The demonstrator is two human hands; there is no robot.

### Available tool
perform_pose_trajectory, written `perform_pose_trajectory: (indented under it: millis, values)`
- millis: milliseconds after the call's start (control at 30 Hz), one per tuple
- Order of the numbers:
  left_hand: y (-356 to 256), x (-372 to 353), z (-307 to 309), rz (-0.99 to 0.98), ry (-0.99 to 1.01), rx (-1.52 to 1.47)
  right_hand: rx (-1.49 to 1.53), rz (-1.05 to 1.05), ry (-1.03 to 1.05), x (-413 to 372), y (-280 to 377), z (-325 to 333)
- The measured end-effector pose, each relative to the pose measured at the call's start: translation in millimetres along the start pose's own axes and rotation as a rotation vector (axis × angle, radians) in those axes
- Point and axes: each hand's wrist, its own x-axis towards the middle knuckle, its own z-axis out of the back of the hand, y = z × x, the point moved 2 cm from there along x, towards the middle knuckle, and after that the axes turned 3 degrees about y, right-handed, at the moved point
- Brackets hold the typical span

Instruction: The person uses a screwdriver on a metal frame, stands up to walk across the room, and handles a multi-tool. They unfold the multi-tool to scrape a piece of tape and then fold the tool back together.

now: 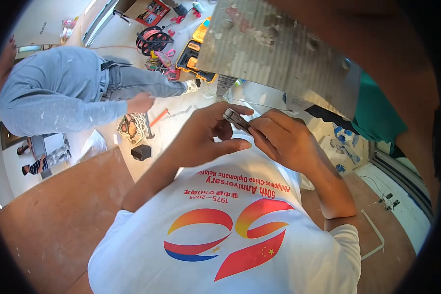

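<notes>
My left hand (pixel 206 133) and my right hand (pixel 285 134) meet in front of my white printed T-shirt (pixel 206 196). Between them is a small dark grey, layered metal piece (pixel 236 119) that looks like a folded multi-tool. My right thumb and fingers pinch its lower right end. Its upper left end lies against my left index finger, with other left fingers curled near it and the left thumb stretched out below. Part of the tool is hidden behind my right fingers.
A person in a light blue shirt (pixel 59 90) stands at left. A stained ribbed board (pixel 279 49) spans the top, beside a green sleeve (pixel 377 110). A yellow tool case (pixel 193 59), cable reel (pixel 153 40), rope coil (pixel 132 128) and black box (pixel 141 152) lie on the floor.
</notes>
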Motion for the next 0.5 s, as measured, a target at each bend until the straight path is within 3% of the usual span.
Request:
perform_pose_trajectory:
  millis: [33,133,200,300,500]
  values:
    - [5,-4,-2,-0.108,-0.113,0.148,0.011,-0.018,-0.034,4,-2,-8]
    - [10,-4,-15,-0.131,-0.26,0.398,0.093,-0.076,-0.092,4,-14,-28]
    - [15,-10,-13,-0.146,-0.206,0.473,0.194,-0.107,-0.082,2,-14,-38]
    - [25,-8,-12,0.064,-0.268,0.643,0.081,-0.147,-0.084,15,-5,-45]
    - [23,-4,2,-0.147,-0.367,0.754,-0.094,-0.246,-0.12,32,8,-47]
